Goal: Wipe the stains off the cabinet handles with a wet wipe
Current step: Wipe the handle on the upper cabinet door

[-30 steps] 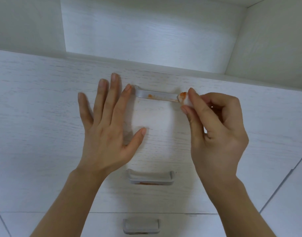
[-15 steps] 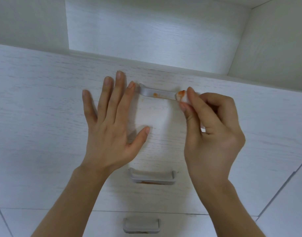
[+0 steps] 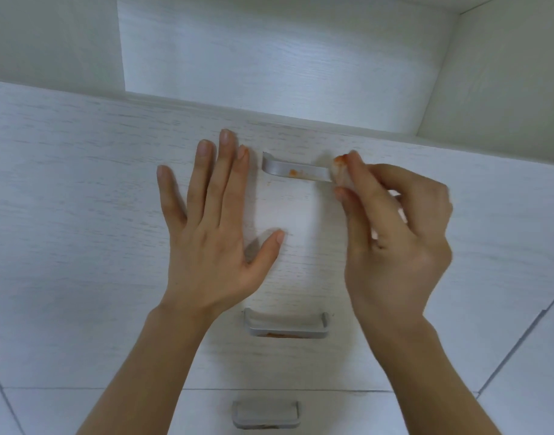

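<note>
The top grey handle [image 3: 294,169] on the white drawer front [image 3: 81,183] carries an orange stain near its middle. My right hand [image 3: 391,233] pinches a folded white wet wipe [image 3: 341,174], orange-smeared at its tip, against the handle's right end. My left hand [image 3: 216,221] lies flat with fingers spread on the drawer front, just left of the handle. A second handle [image 3: 286,323] below shows an orange stain along its lower edge. The third handle [image 3: 266,414] sits lowest.
An open white shelf recess [image 3: 269,58] lies above the drawers, with a side panel [image 3: 504,73] at the right. Pale floor tiles [image 3: 536,372] show at the lower right and lower left.
My right hand with the wipe has slid slightly right along the top handle, uncovering more of it. The left hand stays flat on the drawer front.
</note>
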Available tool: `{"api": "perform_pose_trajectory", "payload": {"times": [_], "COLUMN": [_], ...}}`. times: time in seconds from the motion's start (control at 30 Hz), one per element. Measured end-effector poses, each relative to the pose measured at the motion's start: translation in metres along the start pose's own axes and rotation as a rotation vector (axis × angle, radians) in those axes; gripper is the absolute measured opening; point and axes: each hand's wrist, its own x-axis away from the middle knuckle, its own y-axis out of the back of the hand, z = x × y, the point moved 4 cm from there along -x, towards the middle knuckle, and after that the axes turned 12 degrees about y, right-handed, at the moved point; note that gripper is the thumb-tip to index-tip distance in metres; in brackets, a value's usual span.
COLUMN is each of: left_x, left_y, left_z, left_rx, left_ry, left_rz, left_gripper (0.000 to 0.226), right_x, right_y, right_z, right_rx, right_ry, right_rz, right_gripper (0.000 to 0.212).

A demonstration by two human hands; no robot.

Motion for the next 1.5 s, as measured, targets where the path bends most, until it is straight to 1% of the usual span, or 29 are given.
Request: {"api": "perform_pose_trajectory", "payload": {"times": [0.1,0.23,0.37,0.47,0.57,0.73,0.8,0.87,0.93,1.03,1.13,1.23,1.37,1.5], "left_x": [0.0,0.0,0.0,0.0,0.0,0.001,0.001,0.001,0.001,0.002,0.001,-0.001,-0.001,0.0], "left_y": [-0.001,-0.002,-0.003,-0.005,-0.006,-0.008,-0.009,-0.009,-0.009,-0.011,-0.012,-0.013,-0.012,-0.013], "left_z": [0.0,0.001,0.001,0.0,0.001,0.001,0.0,0.001,0.001,0.001,0.001,-0.002,-0.002,-0.002], "left_rx": [-0.022,-0.04,-0.056,-0.083,-0.088,-0.1,-0.101,-0.096,-0.097,-0.107,-0.108,-0.127,-0.125,-0.113], "left_ry": [-0.004,-0.009,-0.015,-0.022,-0.024,-0.032,-0.042,-0.041,-0.035,-0.034,-0.002,0.021,0.02,0.014], "left_rz": [-0.016,-0.033,-0.042,-0.06,-0.077,-0.109,-0.125,-0.134,-0.144,-0.183,-0.27,-0.345,-0.358,-0.366], "left_gripper": [0.081,0.082,0.081,0.081,0.08,0.079,0.078,0.077,0.076,0.074,0.076,0.079,0.078,0.077], "right_x": [0.0,-0.002,-0.005,-0.008,-0.009,-0.012,-0.012,-0.008,-0.006,-0.009,-0.008,-0.009,-0.009,-0.013], "right_y": [-0.003,-0.004,-0.004,-0.005,0.004,-0.008,-0.01,-0.008,-0.008,-0.008,-0.006,-0.01,-0.002,-0.012], "right_z": [0.002,0.003,0.004,0.005,0.0,0.004,0.004,0.001,0.001,0.0,0.0,0.008,0.004,0.007], "right_rx": [0.019,-0.047,-0.04,-0.008,0.053,-0.007,0.0,0.034,0.017,0.017,0.101,0.07,0.031,0.013], "right_ry": [0.039,0.029,-0.003,0.009,0.0,0.063,0.098,0.082,0.076,0.113,0.056,0.062,0.026,0.069], "right_rz": [-0.013,-0.011,-0.012,0.027,0.03,0.087,0.08,0.049,0.016,0.046,0.033,0.04,0.03,0.061], "right_gripper": [0.018,0.018,0.018,0.016,0.014,0.016,0.016,0.014,0.013,0.014,0.013,0.014,0.017,0.016]}}
